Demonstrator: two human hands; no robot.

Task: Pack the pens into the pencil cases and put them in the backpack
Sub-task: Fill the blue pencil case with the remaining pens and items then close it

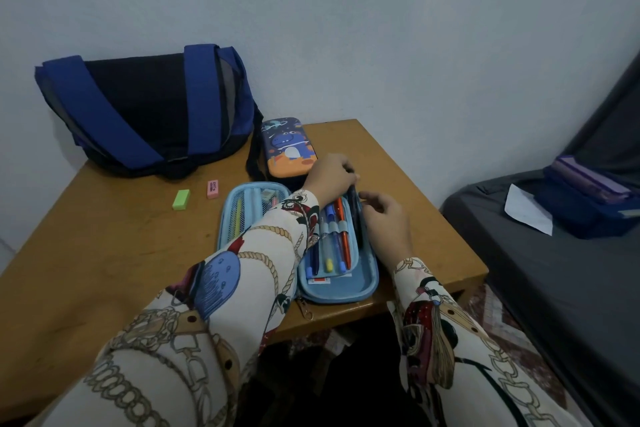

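Dark pen [355, 210] pinched by left hand [330, 173] fingers [349, 174], R hand [384, 215] alongside.

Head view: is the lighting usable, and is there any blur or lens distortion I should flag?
Head view: dim, flat, bluish light with no glare; wide-angle bending curves the table edges and stretches the sleeves at the bottom; mild softness on the left hand and right hand at the dark pen; the open blue case stays legible.

Stood against a plain pale wall [381, 28]: wooden table [86, 253] at centre, grey-covered bed [554, 288] at right, patterned floor [491, 308] between.
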